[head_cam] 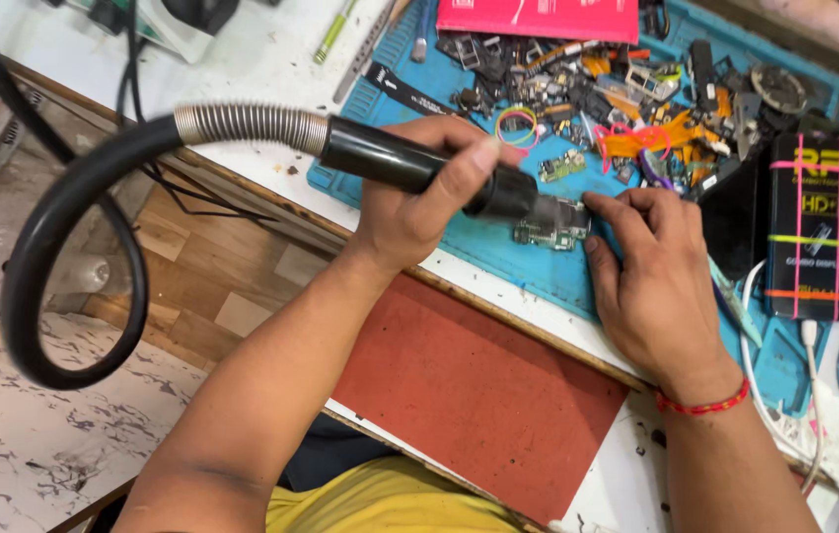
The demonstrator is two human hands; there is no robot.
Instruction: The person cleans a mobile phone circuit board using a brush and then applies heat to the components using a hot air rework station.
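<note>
Blue work mat (498,252) strewn with phone parts (626,94). Left hand (419,197) wrapped tight round black nozzle handle (409,163), tip over circuit board (554,225). Right hand (651,281) half-curled, fingertips (599,202) pinning board's right edge.

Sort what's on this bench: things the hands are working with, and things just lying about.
In use: black nozzle handle gripped by left hand; small circuit board steadied by right hand; blue mat.
Lying about: heap of phone parts; pink box; rubber-banded black box.

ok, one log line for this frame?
left hand: grips hot-air nozzle | right hand: steadies circuit board | surface: blue mat
</note>
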